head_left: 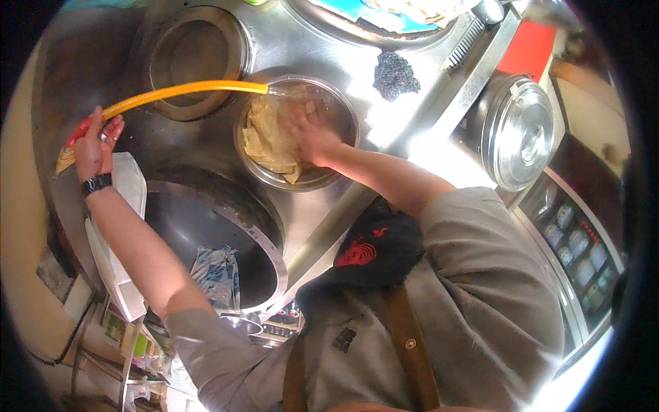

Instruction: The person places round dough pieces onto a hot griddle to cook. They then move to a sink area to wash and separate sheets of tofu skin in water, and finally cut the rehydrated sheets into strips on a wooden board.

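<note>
A yellow hose (178, 89) arches across the steel worktop from the left, and my left hand (95, 145) grips it near its red end part. Water (287, 90) runs from the hose's free end into a round metal basin (353, 120). Inside the basin lies a crumpled yellow cloth (264, 141), bunched along the left side. My right hand (317, 139) reaches into the basin beside the cloth, its fingers spread and partly blurred by the water. Whether the fingertips touch the cloth I cannot tell.
A large dark wok (168, 223) with a blue patterned cloth (218, 275) lies nearer me. Behind the hose is a round recess (195, 58). A black scourer (396, 74), a brush (467, 44) and a lidded metal pot (519, 134) stand to the right. White container (127, 185) at left.
</note>
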The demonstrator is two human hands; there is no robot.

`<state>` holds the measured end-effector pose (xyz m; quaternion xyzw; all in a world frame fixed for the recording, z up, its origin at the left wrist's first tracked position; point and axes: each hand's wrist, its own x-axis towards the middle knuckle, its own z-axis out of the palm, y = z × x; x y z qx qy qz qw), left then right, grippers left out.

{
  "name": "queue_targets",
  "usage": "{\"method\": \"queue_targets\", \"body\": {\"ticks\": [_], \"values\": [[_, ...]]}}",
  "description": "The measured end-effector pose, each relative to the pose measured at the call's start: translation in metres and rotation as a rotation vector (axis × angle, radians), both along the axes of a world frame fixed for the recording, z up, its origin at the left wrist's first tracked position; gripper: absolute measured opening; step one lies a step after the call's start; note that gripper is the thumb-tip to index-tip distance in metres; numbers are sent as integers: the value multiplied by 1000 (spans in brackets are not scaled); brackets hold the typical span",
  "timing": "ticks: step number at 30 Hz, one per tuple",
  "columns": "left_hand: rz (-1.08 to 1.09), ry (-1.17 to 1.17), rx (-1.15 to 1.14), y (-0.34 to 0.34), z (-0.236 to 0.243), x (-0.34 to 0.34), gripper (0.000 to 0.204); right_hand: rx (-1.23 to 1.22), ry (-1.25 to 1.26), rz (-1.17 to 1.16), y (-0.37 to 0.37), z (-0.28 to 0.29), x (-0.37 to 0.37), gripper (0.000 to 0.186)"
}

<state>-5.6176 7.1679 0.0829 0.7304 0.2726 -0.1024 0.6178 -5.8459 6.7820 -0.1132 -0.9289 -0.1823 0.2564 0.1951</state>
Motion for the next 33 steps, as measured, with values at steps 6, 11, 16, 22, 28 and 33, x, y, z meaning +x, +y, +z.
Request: {"method": "queue_targets", "body": {"ticks": [6, 11, 16, 22, 28, 33], "values": [[-66, 33, 117, 17, -17, 101, 29, 61, 42, 90, -38, 23, 5, 85], [-32, -126, 159, 86, -66, 170, 39, -83, -33, 124, -32, 21, -20, 82], [-31, -229, 356, -28, -88, 77, 35, -98, -92, 95, -18, 5, -28, 69], [-174, -269, 636, -212, -123, -193, 29, -169, 41, 181, -24, 27, -17, 52], [-154, -136, 827, -264, -178, -313, 60, 53, 163, 150, -36, 47, -21, 38], [-6, 81, 701, -267, -129, -295, 66, 156, -75, 183, -50, 20, -33, 28]]}}
